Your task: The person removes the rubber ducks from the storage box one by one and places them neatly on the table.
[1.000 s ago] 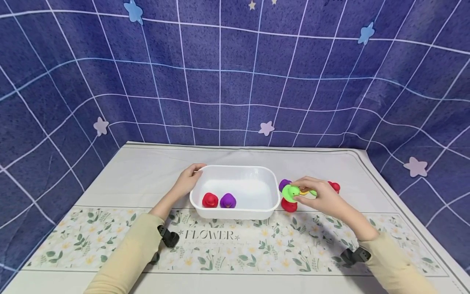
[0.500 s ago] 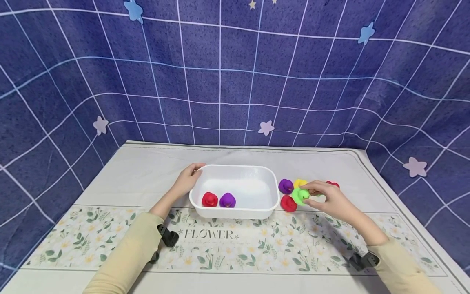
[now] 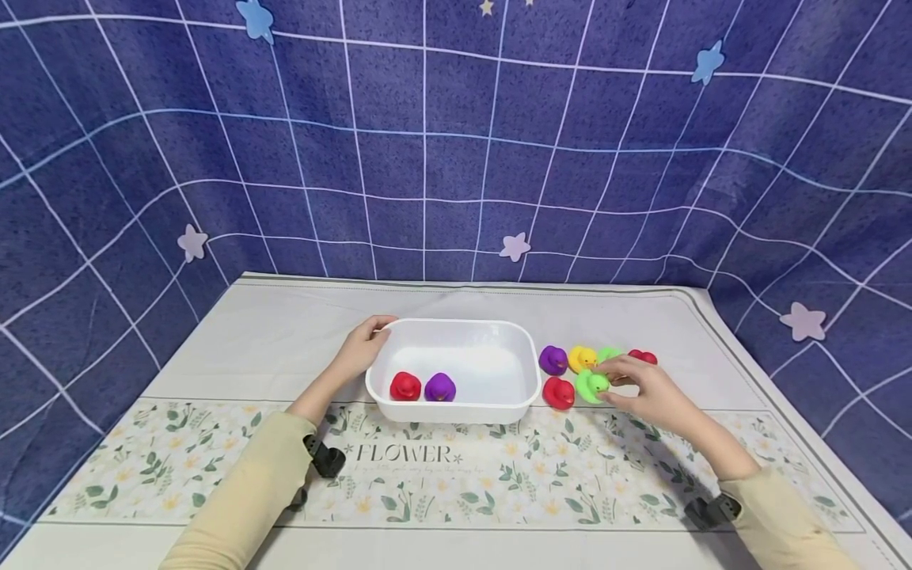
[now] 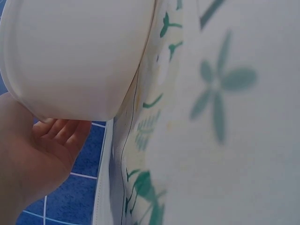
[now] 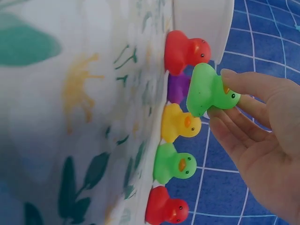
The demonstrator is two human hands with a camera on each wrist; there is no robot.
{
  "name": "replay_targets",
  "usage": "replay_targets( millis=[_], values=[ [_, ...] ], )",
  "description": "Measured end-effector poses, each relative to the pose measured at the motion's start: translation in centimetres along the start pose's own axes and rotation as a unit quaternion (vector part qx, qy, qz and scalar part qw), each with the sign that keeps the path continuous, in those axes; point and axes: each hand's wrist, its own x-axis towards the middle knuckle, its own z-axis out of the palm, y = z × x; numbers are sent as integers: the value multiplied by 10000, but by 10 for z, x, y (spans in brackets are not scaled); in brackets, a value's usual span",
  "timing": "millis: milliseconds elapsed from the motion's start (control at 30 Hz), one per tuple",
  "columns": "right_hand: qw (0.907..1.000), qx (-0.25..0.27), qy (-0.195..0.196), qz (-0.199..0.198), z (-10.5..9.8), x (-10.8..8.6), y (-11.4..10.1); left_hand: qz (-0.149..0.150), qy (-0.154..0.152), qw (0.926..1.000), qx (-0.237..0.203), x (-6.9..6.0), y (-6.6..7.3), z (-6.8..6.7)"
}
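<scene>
My left hand point(image 3: 360, 351) grips the left end of a white plastic basin point(image 3: 492, 414); the left wrist view shows its curled fingers point(image 4: 70, 133) at the rim. Inside the basin sit a red rubber duck point(image 3: 405, 386) and a purple rubber duck point(image 3: 440, 388). Right of the basin, my right hand point(image 3: 651, 392) pinches a green rubber duck point(image 3: 590, 386) between thumb and fingers. In the right wrist view that green duck point(image 5: 204, 89) appears just above the tablecloth. Close by are a red duck point(image 3: 559, 393), a purple duck point(image 3: 553, 360) and a yellow duck point(image 3: 583, 359).
Behind my right hand stand another green duck point(image 3: 609, 355) and another red duck point(image 3: 643, 357), both partly hidden in the head view. A white floral tablecloth point(image 3: 456, 491) covers the table. A blue gridded curtain point(image 3: 456, 174) hangs beyond its back edge.
My right hand has carried the green duck rightward and down, from over the red duck to the spot on its right. My left hand stays at the basin.
</scene>
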Motion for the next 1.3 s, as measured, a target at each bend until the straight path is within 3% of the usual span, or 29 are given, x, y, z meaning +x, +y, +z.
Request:
replay_targets(
  millis=[300,567,833,1300],
  values=[
    [9996,99,-250,121,6,-5,13,379,71,9992,-82,-1,-9,-2],
    [9989,170,-398,173,8,-6,16,-2,-43,10000,69,1,-6,-1],
    [9981,214,-491,316,7,-5,14,-46,-55,10000,33,-1,-2,-1],
    [9996,-12,66,-276,4,15,-3,-32,-58,10000,-38,0,-1,-1]
  ],
)
